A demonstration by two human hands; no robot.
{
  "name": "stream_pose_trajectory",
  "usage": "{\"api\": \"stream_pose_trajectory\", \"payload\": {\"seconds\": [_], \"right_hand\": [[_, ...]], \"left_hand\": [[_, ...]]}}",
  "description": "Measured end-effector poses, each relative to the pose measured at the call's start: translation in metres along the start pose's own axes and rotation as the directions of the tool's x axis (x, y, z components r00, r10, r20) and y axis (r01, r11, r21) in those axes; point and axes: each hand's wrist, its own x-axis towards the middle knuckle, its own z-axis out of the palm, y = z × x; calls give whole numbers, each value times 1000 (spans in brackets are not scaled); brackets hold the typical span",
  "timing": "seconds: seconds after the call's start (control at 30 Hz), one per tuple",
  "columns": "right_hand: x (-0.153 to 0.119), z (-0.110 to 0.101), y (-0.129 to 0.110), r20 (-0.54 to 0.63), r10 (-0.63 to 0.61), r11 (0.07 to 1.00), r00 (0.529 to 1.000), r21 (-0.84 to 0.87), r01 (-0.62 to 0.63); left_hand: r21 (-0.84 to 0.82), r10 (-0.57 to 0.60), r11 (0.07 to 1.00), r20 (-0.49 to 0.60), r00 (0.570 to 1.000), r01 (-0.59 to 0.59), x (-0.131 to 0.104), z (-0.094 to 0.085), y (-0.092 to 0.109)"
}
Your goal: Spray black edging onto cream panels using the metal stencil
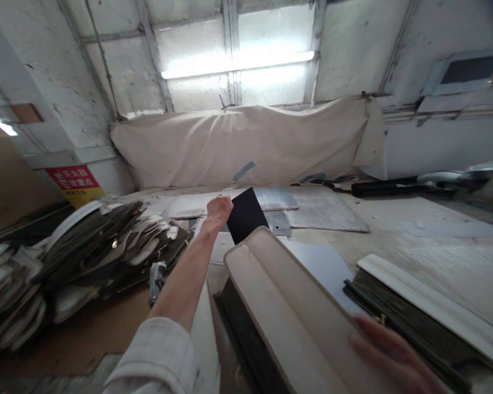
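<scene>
My left hand (219, 210) is stretched far forward, its fingers closed on the edge of a flat black sheet (247, 216). Just below the sheet stands a bag piece (287, 312) with a cream outer face and a dark side, tilted toward me. Blurred at the lower right, my right hand (394, 350) rests against the cream face with its fingers stretched out. Another dark bag piece with a white flap (419, 306) lies to the right of that hand.
Dark and white bag pieces (107, 246) are piled on brown board at the left. White sheets (320, 262) and a grey board (326, 210) lie on the worktable. Behind hangs a beige cloth (246, 142); a dark long object (384, 187) lies far right.
</scene>
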Motion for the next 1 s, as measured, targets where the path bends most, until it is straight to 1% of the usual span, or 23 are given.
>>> {"api": "stream_pose_trajectory", "payload": {"seconds": [0.07,0.1,0.13,0.17,0.2,0.27,0.33,0.43,0.57,0.67,0.77,0.87,1.0], "right_hand": [[15,54,18,150,-19,1000,989,25,16],[26,77,29,137,-54,998,989,31,51],[38,97,39,112,-55,998,992,2,55],[49,112,50,11,-24,998,1000,-53,25],[60,122,60,-51,7,997,999,-80,-11],[76,131,78,-137,58,990,989,-116,-74],[83,129,92,-170,83,986,982,-131,-106],[86,119,105,-196,88,980,977,-156,-120],[92,108,115,-193,68,974,979,-202,-107],[95,101,122,-183,60,958,981,-266,-108],[97,91,130,-148,46,930,988,-356,-96],[100,79,134,-73,29,890,997,-453,-59],[115,67,133,9,25,839,1000,-544,-16]], "left_hand": [[-14,34,999,-9,999,-34,18,3,5],[-20,43,999,-15,999,-43,24,5,8],[-24,47,999,-21,999,-48,27,7,11],[-27,48,998,-28,998,-49,28,8,14],[-28,46,999,-33,998,-47,29,9,16],[-26,37,999,-40,999,-38,27,10,19],[-20,26,999,-40,999,-27,25,10,21],[-4,5,1000,-38,999,-5,20,9,21],[21,-11,1000,-41,999,12,11,8,21],[37,-15,999,-37,999,16,3,7,22],[46,-17,999,-33,999,18,-5,6,22],[48,-23,999,-32,999,25,-11,7,22],[49,-35,998,-23,999,36,-16,9,23]]}}
